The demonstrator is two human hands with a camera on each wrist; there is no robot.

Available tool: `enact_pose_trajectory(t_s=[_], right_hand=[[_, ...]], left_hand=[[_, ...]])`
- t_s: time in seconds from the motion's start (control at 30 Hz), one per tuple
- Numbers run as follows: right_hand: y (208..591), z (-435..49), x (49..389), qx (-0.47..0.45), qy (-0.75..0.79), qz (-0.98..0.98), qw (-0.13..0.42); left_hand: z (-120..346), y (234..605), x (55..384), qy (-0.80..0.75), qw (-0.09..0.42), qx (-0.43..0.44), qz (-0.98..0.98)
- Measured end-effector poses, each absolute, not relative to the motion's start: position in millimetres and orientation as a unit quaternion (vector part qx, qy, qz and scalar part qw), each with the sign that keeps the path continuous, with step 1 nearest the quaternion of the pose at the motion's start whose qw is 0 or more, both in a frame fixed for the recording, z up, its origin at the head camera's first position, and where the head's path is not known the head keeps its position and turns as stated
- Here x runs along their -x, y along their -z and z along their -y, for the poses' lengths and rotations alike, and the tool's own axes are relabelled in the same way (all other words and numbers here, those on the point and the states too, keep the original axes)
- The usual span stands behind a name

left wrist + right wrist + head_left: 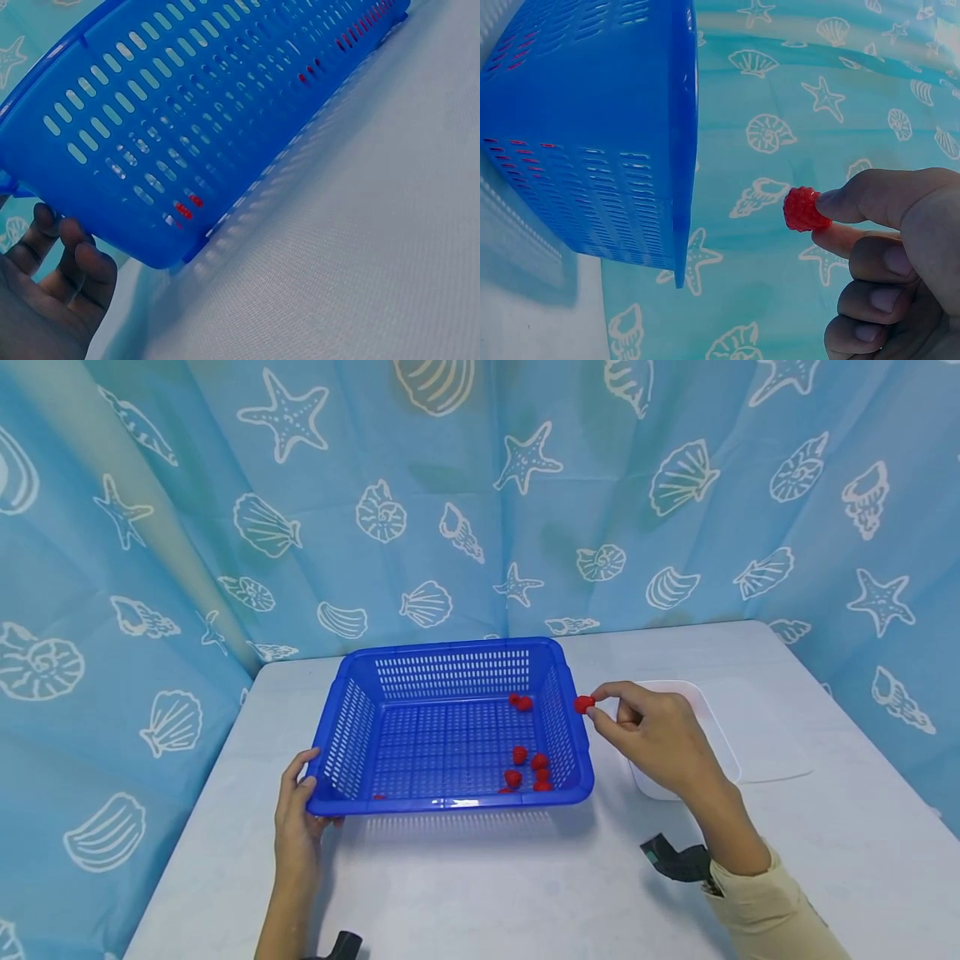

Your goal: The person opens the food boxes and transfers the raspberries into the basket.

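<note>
My right hand (pixel 660 727) pinches a red raspberry (pixel 805 209) between thumb and index finger, at the right rim of the blue plastic basket (pixel 457 647). The other fingers of that hand curl inward. At the basket's front left corner, my left hand (pixel 296 810) grips the rim, its fingers bent under the corner in the left wrist view. Several raspberries (pixel 520 755) lie inside the basket, mostly toward the right side and front. Red shows through the slots in both wrist views.
A white tray (pixel 731 752) stands to the right, partly hidden behind my right hand. Beside it lies a clear, flat lid (pixel 765 727). The white-covered table (pixel 480 893) meets a blue curtain (pixel 480 485) printed with shells and starfish.
</note>
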State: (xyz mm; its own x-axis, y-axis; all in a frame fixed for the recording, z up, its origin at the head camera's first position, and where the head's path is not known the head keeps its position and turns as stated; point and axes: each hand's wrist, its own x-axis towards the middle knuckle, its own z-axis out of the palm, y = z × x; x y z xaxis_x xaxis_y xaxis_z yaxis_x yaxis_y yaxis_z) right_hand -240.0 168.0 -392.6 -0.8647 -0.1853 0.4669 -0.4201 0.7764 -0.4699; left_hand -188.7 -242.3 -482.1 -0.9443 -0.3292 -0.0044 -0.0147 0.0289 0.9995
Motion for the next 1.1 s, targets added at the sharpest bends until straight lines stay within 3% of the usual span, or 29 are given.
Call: enact_pose_trajectory(t_s=[1.1], right_hand=[[391.8, -154.5, 232.7, -0.18, -0.301, 0.92, 0.175]], left_hand=[[242.1, 481.3, 189.0, 0.695, 0.118, -0.109, 0.7]])
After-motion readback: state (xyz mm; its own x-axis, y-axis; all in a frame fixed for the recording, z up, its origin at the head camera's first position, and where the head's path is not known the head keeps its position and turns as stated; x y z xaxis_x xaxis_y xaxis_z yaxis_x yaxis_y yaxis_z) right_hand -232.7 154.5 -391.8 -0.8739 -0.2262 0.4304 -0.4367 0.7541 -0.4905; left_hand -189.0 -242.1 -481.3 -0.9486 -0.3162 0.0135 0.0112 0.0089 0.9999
